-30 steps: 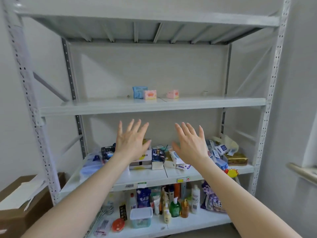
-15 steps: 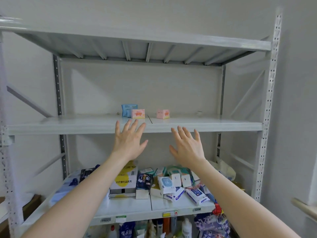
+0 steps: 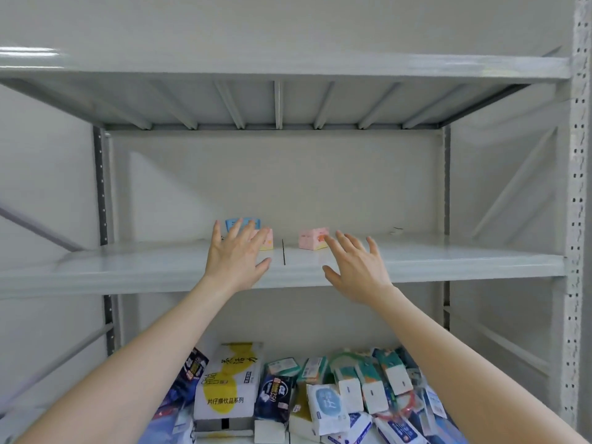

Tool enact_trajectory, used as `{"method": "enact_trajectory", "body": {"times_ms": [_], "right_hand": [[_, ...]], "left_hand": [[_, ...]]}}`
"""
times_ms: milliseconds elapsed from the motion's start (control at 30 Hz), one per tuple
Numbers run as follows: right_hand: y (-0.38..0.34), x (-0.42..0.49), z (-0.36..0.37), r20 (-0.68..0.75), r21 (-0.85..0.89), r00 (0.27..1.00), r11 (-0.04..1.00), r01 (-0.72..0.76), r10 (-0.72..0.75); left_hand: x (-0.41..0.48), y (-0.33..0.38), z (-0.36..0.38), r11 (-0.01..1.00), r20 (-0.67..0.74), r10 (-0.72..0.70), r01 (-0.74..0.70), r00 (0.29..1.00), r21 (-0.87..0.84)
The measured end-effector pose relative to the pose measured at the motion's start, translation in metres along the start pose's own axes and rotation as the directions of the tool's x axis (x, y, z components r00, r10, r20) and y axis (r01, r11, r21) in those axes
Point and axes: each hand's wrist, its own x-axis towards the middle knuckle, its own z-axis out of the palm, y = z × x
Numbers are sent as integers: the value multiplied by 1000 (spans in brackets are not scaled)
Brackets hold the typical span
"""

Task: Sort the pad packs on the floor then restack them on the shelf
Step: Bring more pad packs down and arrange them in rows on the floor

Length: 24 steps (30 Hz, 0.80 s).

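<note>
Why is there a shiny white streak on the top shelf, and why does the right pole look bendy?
In the head view, the streak is glare, light bouncing off the painted front edge of the top shelf; also in the head view, the wide-angle lens curves the right upright near the picture's edge.

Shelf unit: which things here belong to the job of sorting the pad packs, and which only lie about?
Job: blue pack, left pink pack, right pink pack, middle shelf, left hand, right hand.
Lying about, likely: white and yellow box, heap of mixed packs below.
</note>
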Motion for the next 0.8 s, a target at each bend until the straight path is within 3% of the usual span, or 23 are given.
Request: {"method": "enact_trajectory", "body": {"times_ms": [333,467,667,800], "right_hand": [[53,112,80,65,84,996,995,51,-57],[86,164,107,169,120,976,986,115,-134],[122,237,144,421,219,891,972,81,-169],[129,274,166,505,326,830,943,70,-236]], "left_hand": [[103,-3,89,1000,-1,-4,4,1000,25],[147,-8,130,996,94,-76,79,993,-32],[188,-30,184,973,274,-131,176,953,-147],[198,-48,208,899,401,-144,289,905,-329]]}}
